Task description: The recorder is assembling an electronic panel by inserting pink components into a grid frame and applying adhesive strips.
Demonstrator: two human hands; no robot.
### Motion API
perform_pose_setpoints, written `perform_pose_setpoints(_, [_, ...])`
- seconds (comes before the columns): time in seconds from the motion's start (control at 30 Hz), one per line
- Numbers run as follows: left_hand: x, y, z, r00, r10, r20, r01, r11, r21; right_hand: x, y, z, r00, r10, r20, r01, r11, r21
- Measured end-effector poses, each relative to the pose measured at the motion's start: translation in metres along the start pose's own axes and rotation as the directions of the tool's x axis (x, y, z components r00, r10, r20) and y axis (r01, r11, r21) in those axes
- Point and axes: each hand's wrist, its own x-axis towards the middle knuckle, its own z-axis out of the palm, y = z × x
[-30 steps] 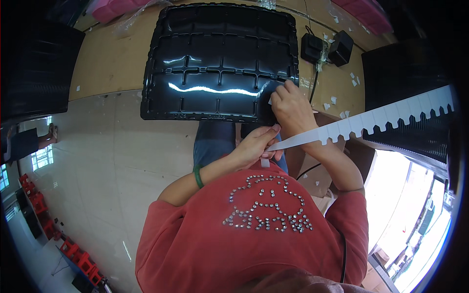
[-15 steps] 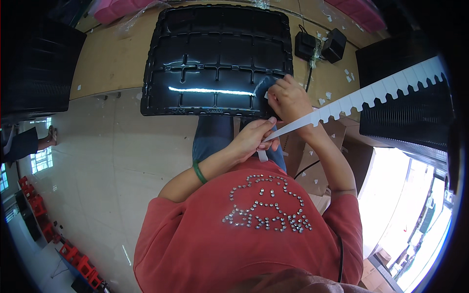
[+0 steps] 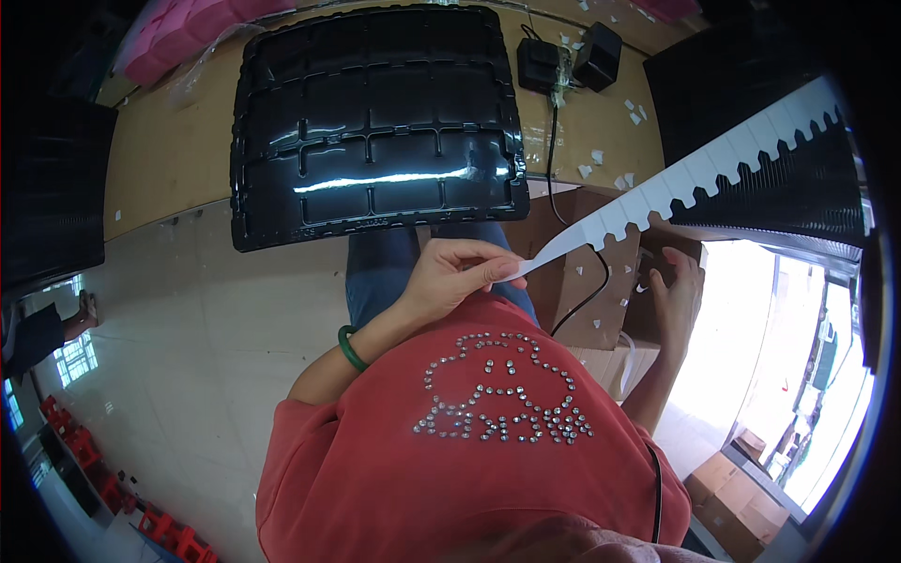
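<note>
My left hand is closed, its thumb and fingers pinching the narrow end of a long white sticker strip. Toothlike notches run along the strip's lower edge, and it slants up to the far right. Off to the right, my right hand is held below the strip with its fingers apart and nothing seen in them. A glossy black plastic tray, divided by raised ribs, lies face down or lid-like on the table, jutting over the near edge; I cannot tell which side is up. Neither hand touches it.
Two black power adapters sit taped on the tan table, a cable hanging down. White paper scraps lie around. Stacks of black ribbed trays flank the table. Cardboard boxes stand below. Pink pieces lie at the far left.
My right hand has left the tray's near right corner and moved right and toward me, its fingers opening. My left hand still holds the strip. The view has shifted, so the tray appears farther left.
</note>
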Motion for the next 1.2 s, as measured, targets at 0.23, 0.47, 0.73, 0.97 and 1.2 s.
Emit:
perform_pose_setpoints(0.23, [0.006,-0.032,0.010,0.795,0.589,-0.144,-0.484,0.760,0.434,0.007,-0.131,-0.042,0.962,0.143,0.233,-0.248,0.101,0.963])
perform_pose_setpoints(0.47, [0.005,-0.012,0.010,0.703,0.708,0.064,-0.597,0.539,0.595,0.015,-0.148,-0.034,0.983,0.075,0.165,-0.158,-0.096,0.983])
perform_pose_setpoints(0.73, [0.026,0.031,0.028,0.762,0.648,0.016,-0.558,0.644,0.523,0.016,-0.155,-0.033,0.982,0.063,0.179,-0.161,-0.219,0.962])
perform_pose_setpoints(0.97, [0.028,0.024,0.023,0.629,0.773,0.083,-0.621,0.435,0.652,0.018,-0.159,-0.028,0.983,0.080,0.166,-0.158,-0.096,0.983])
perform_pose_setpoints(1.2, [0.019,0.024,0.009,0.839,0.514,-0.177,-0.449,0.839,0.306,0.054,-0.149,-0.022,0.989,0.127,0.073,-0.080,0.054,0.995])
